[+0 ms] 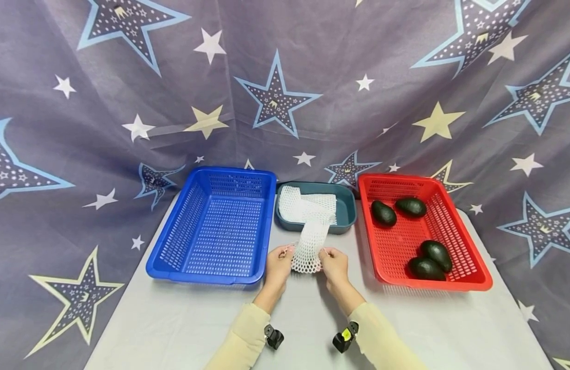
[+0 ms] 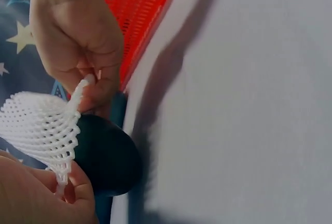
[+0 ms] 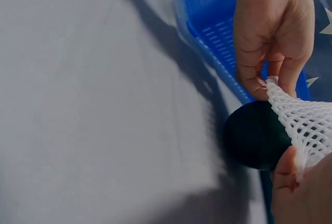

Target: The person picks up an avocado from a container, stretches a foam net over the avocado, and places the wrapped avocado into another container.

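A white foam net sleeve (image 1: 312,239) stretches between both hands above the table, its far end overlapping the teal tray in the head view. My left hand (image 1: 278,267) pinches one side of its near rim. The opposite side is pinched by my right hand (image 1: 335,264). Both wrist views show a dark, rounded avocado (image 2: 109,156) right at the sleeve's mouth, between the hands. From the head camera the sleeve hides it. I cannot tell whether the avocado is inside the sleeve or beneath it.
A blue basket (image 1: 211,279) stands on the left. Behind the hands sits a teal tray (image 1: 347,205) with more white foam nets (image 1: 290,204). On the right, a red basket (image 1: 386,252) holds several avocados (image 1: 384,213). A star-patterned curtain (image 1: 276,144) hangs behind the table.
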Tool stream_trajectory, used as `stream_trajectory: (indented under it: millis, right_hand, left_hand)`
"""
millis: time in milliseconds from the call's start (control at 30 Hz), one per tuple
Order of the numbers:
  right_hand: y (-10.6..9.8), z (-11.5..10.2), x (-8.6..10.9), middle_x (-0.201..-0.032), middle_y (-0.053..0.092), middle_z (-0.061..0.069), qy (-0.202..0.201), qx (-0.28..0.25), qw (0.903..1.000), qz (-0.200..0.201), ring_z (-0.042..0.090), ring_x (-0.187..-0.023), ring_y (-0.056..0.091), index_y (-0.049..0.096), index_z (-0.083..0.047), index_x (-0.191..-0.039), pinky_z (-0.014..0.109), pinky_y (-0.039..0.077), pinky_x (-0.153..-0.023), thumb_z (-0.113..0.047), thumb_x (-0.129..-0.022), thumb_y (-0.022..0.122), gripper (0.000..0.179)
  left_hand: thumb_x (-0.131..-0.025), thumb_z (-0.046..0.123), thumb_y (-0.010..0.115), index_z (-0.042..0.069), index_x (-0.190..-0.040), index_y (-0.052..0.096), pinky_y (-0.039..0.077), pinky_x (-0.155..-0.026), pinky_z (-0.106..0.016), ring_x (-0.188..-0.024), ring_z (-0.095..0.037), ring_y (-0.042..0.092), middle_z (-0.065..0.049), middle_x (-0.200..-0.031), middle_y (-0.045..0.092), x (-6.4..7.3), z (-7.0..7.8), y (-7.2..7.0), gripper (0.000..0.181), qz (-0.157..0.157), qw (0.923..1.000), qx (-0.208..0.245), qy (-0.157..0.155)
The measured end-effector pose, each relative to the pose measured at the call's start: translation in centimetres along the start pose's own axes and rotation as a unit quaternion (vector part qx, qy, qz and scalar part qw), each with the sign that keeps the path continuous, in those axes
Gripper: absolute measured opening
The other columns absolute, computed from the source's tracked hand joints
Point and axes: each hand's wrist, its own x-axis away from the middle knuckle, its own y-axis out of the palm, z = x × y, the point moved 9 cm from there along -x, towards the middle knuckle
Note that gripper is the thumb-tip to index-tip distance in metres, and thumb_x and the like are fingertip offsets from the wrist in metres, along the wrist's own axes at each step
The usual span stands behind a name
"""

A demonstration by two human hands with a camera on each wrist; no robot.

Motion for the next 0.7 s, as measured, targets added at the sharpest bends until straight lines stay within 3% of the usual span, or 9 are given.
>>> stream_trajectory:
  millis: [167, 367, 500, 700]
  right_hand:
    - [-0.6, -1.6, -0.2, -0.062, 0.050, -0.008, -0.050, 0.084, 0.9947, 0.033, 0.006, -0.055, 0.044, 0.073, 0.007, -0.089, 0.018, 0.038, -0.048, -0.001, -0.089, 0.065, 0.011]
    - [0.0, -2.6, -0.5, -0.063, 0.054, -0.007, -0.106, 0.106, 0.9883, 0.029, 0.007, -0.062, 0.047, 0.075, 0.008, -0.089, 0.019, 0.040, -0.055, -0.001, -0.088, 0.067, 0.012]
    - [0.0, -2.0, -0.9, -0.064, 0.055, -0.006, -0.095, 0.107, 0.9895, 0.023, 0.007, -0.061, 0.047, 0.075, 0.009, -0.092, 0.018, 0.040, -0.054, -0.002, -0.089, 0.067, 0.013]
    - [-0.2, -0.5, -1.4, -0.070, 0.061, -0.003, -0.035, 0.084, 0.9959, -0.001, 0.005, -0.063, 0.050, 0.073, 0.013, -0.099, 0.016, 0.044, -0.055, -0.002, -0.093, 0.064, 0.018]
  left_hand:
    - [-0.100, 0.003, 0.060, -0.014, -0.114, 0.068, 0.048, -0.066, -0.017, -0.077, -0.007, 0.055, -0.011, -0.096, 0.070, 0.1, -0.7, 0.4, 0.024, -0.010, 0.9995, 0.019, -0.023]
    - [-0.101, 0.004, 0.057, -0.013, -0.110, 0.068, 0.045, -0.073, -0.020, -0.083, -0.010, 0.052, -0.003, -0.091, 0.062, -0.2, -1.4, 0.2, 0.022, -0.002, 0.9991, 0.027, -0.032]
    - [-0.100, 0.001, 0.055, -0.014, -0.108, 0.066, 0.045, -0.074, -0.020, -0.087, -0.011, 0.054, -0.008, -0.096, 0.066, -0.5, -2.0, 0.2, 0.021, -0.003, 0.9987, 0.036, -0.037]
    - [-0.100, 0.000, 0.055, -0.016, -0.116, 0.065, 0.052, -0.083, -0.023, -0.101, -0.017, 0.062, -0.024, -0.118, 0.069, -0.8, -2.7, 0.4, 0.025, -0.007, 0.9984, 0.030, -0.048]
